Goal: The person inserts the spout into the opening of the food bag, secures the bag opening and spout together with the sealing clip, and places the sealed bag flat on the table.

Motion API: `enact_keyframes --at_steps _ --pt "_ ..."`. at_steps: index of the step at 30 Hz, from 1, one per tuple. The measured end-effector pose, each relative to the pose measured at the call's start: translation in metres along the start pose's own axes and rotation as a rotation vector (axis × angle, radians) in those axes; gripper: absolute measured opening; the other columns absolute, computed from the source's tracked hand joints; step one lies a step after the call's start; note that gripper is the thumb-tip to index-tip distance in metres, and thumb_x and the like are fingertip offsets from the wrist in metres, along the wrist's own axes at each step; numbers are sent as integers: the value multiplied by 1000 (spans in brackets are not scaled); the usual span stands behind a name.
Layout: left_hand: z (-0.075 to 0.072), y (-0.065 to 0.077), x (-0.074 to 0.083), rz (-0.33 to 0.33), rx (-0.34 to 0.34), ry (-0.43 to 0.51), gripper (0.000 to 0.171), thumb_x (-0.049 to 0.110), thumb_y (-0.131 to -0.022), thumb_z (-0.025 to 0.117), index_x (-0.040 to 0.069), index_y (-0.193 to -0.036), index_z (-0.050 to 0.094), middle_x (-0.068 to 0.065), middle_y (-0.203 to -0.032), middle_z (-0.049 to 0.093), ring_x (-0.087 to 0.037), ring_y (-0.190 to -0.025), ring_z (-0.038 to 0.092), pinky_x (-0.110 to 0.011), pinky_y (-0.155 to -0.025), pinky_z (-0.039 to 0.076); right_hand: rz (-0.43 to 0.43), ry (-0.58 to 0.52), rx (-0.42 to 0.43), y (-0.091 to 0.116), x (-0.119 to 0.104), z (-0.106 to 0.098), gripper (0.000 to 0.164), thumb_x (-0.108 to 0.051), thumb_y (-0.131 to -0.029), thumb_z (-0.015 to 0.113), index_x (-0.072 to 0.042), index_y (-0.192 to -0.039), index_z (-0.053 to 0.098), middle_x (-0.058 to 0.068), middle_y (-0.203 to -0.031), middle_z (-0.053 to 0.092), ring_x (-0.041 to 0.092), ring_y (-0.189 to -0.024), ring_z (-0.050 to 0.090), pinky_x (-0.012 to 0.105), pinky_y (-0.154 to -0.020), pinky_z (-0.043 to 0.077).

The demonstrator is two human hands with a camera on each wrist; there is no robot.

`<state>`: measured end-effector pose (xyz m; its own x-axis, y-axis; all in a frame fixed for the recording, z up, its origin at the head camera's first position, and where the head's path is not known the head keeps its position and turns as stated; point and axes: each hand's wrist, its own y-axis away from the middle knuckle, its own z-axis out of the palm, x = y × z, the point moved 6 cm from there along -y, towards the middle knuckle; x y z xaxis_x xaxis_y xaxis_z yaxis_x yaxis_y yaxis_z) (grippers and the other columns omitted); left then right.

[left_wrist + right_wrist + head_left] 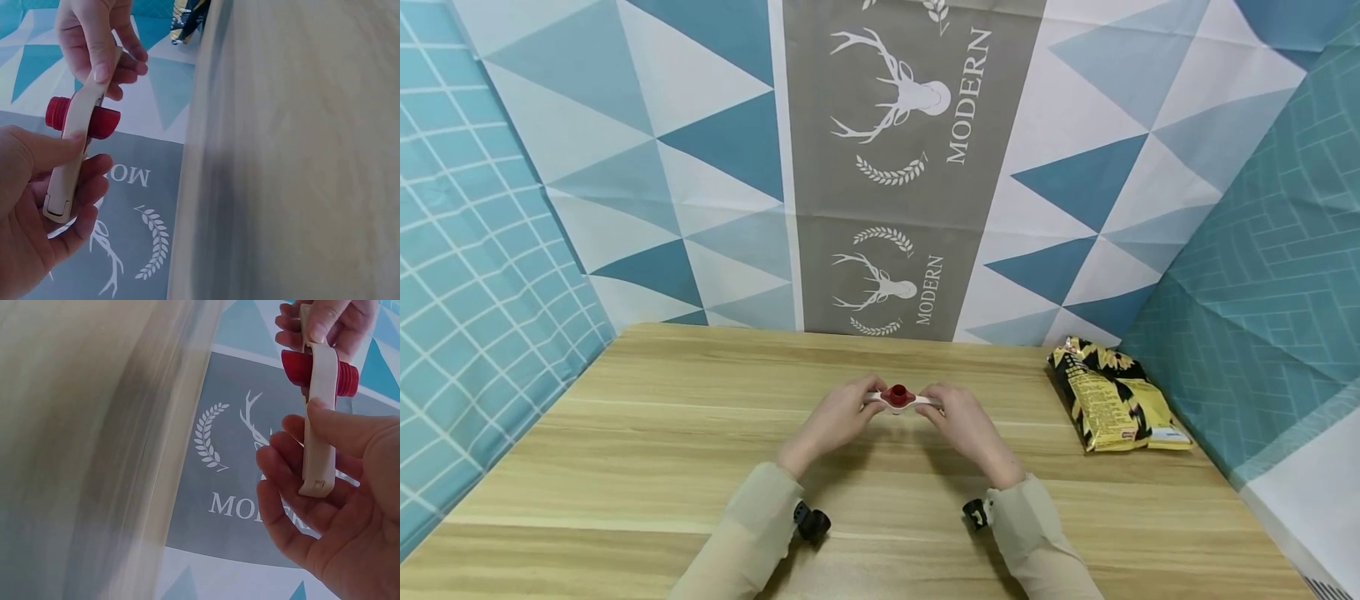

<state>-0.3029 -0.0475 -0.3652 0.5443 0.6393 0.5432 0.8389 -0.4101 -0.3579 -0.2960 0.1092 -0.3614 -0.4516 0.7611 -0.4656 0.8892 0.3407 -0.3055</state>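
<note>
Both hands hold a white bag clip (76, 119) with a red spout through its middle, raised above the table. My left hand (837, 419) pinches one end, thumb on the near face and fingers curled behind. The other end is between the thumb and fingers of my right hand (964, 423). In the right wrist view the red spout (297, 367) has a slanted open mouth on one side and a ribbed, thread-like part (348, 379) on the other. From the head view, the clip's red centre (898, 395) shows between the hands.
A yellow and black snack bag (1108, 400) lies at the table's back right, beside the teal side wall covering. The wood-grain table (662, 417) ends at a patterned backdrop (880, 167). Dark wrist cameras (812, 523) are strapped at both cuffs.
</note>
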Motion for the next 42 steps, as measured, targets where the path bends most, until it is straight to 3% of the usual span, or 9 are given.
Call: enact_keyframes --at_steps 9,19,25,32,42 --pt "0 -2 -1 -32 -26 -1 19 22 -86 62 12 -101 62 -2 -97 67 -14 -87 63 -30 -72 49 -15 32 19 -2 -5 -1 13 -20 -85 64 -10 -91 68 1 -90 63 16 -80 60 31 -70 49" --pt "-3 1 3 92 33 -69 22 20 -86 61 6 -102 66 -7 -100 67 -16 -88 63 -31 -74 50 -45 11 44 -1 -4 1 12 -18 -84 64 -9 -92 68 4 -88 66 16 -79 63 30 -68 51" --pt "-4 1 3 81 60 -72 19 19 -85 63 8 -100 67 -5 -98 67 -15 -87 63 -31 -74 50 -27 -14 60 -2 -1 1 13 -20 -83 66 -10 -90 69 2 -83 67 13 -75 63 29 -66 51" --pt "-1 0 -1 54 58 -89 20 21 -85 62 8 -100 67 -5 -98 68 -16 -89 63 -30 -77 50 14 -30 79 -2 5 3 18 -25 -83 66 -9 -89 70 -2 -72 65 5 -55 47 20 -51 40" --pt "-3 0 1 61 85 -112 23 21 -85 62 6 -102 67 -7 -98 68 -17 -88 64 -31 -77 50 13 10 137 -1 4 0 20 -26 -82 67 -8 -90 70 3 -80 68 9 -66 60 25 -58 48"
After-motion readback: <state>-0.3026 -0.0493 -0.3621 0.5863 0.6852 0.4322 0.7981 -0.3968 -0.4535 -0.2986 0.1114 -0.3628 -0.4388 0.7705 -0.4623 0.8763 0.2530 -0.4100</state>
